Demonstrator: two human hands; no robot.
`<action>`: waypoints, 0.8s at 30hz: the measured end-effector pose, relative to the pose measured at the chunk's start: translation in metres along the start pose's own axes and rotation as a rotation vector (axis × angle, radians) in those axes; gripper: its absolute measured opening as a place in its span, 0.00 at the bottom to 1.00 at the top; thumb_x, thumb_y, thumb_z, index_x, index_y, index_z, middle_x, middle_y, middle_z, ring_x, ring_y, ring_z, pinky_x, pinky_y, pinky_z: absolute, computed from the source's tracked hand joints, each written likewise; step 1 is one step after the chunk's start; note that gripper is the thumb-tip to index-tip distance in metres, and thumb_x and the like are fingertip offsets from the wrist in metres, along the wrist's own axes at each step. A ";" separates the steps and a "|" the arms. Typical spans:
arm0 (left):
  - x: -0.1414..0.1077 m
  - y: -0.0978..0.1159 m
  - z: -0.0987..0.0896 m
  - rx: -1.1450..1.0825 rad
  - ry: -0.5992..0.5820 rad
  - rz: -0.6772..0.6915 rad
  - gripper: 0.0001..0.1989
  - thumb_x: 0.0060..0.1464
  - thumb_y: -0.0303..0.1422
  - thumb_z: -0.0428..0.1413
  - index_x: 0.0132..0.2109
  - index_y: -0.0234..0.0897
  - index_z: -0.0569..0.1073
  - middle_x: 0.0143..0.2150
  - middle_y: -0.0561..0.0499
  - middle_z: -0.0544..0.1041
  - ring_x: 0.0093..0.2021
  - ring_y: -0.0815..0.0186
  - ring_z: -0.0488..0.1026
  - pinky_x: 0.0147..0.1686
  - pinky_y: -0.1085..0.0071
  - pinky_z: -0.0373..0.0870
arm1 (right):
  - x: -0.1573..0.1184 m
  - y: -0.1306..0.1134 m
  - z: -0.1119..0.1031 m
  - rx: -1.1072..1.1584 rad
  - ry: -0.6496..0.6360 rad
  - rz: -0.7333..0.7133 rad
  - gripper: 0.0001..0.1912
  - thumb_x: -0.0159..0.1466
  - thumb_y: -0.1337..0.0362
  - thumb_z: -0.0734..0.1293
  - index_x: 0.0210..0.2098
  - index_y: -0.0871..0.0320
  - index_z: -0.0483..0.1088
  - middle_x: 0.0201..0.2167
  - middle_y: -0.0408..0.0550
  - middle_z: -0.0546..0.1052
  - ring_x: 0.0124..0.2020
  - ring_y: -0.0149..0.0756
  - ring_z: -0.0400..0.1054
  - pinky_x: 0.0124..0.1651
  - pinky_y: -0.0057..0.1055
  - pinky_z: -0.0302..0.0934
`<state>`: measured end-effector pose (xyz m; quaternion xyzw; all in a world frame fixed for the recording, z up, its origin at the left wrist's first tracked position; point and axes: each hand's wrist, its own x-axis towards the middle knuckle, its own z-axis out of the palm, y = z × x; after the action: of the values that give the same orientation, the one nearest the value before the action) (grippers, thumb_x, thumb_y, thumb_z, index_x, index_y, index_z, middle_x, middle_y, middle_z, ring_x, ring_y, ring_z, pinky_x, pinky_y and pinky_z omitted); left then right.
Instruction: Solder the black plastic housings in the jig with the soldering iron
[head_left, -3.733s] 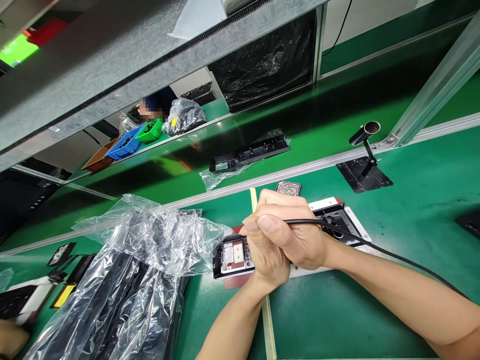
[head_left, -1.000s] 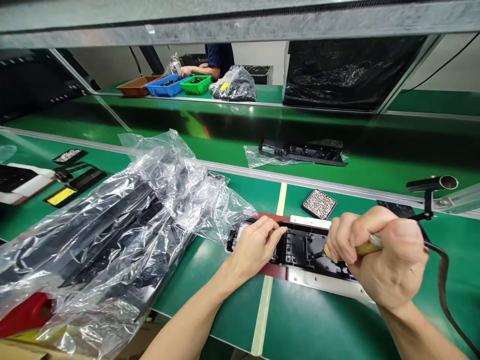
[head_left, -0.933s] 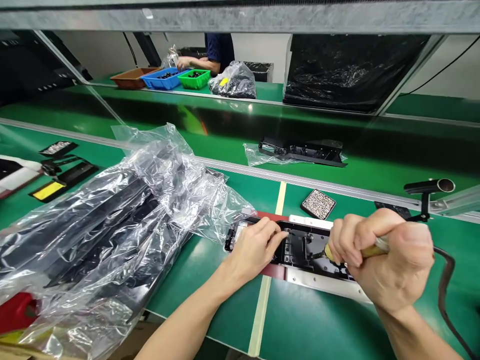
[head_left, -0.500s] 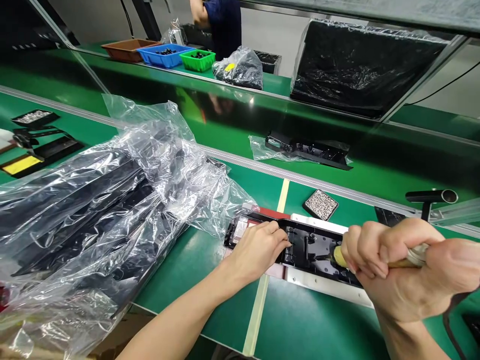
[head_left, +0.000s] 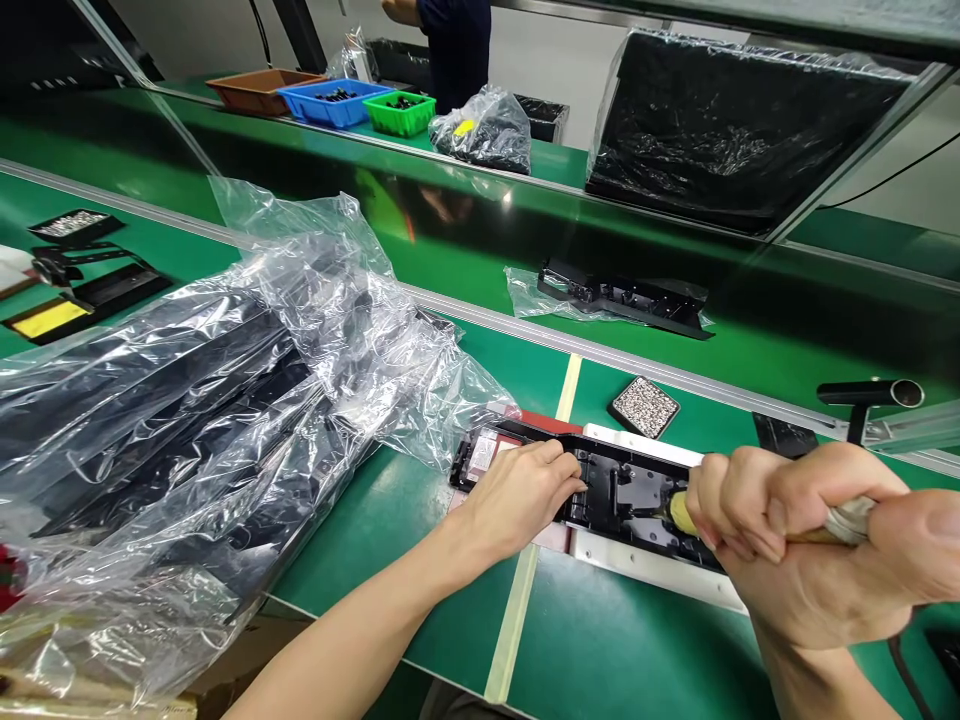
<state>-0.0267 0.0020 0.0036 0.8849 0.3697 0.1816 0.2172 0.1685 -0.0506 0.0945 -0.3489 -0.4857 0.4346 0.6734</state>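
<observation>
Parted since the earlier frame: our right hand (head_left: 814, 545) is gripping the yellow-handled tool (head_left: 681, 514), fingers closed; our left hand (head_left: 523, 497) is resting on the black housing (head_left: 600, 490) on the bench (head_left: 637, 645), grip uncertain. We are seemingly working the tool inside the housing.

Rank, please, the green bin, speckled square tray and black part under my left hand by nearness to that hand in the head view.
1. Black part, under the left hand.
2. Speckled square tray, beyond, rightward.
3. Green bin, far back, leftward.
</observation>
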 end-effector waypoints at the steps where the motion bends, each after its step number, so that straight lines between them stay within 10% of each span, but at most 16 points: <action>1: 0.000 0.000 0.001 -0.007 0.004 0.006 0.09 0.71 0.32 0.55 0.42 0.36 0.79 0.37 0.51 0.78 0.36 0.63 0.78 0.34 0.68 0.71 | 0.000 0.000 0.000 -0.002 -0.001 0.004 0.24 0.70 0.44 0.66 0.25 0.53 0.67 0.14 0.40 0.58 0.15 0.30 0.50 0.16 0.33 0.50; 24: 0.003 0.000 -0.003 -0.059 -0.062 -0.067 0.08 0.70 0.31 0.57 0.43 0.34 0.80 0.39 0.49 0.79 0.38 0.61 0.79 0.37 0.67 0.74 | 0.000 -0.001 0.002 -0.021 0.010 -0.008 0.24 0.70 0.44 0.66 0.24 0.53 0.67 0.13 0.40 0.55 0.14 0.30 0.48 0.15 0.33 0.47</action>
<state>-0.0263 0.0045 0.0067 0.8705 0.3866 0.1575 0.2607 0.1667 -0.0504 0.0959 -0.3563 -0.4881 0.4251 0.6739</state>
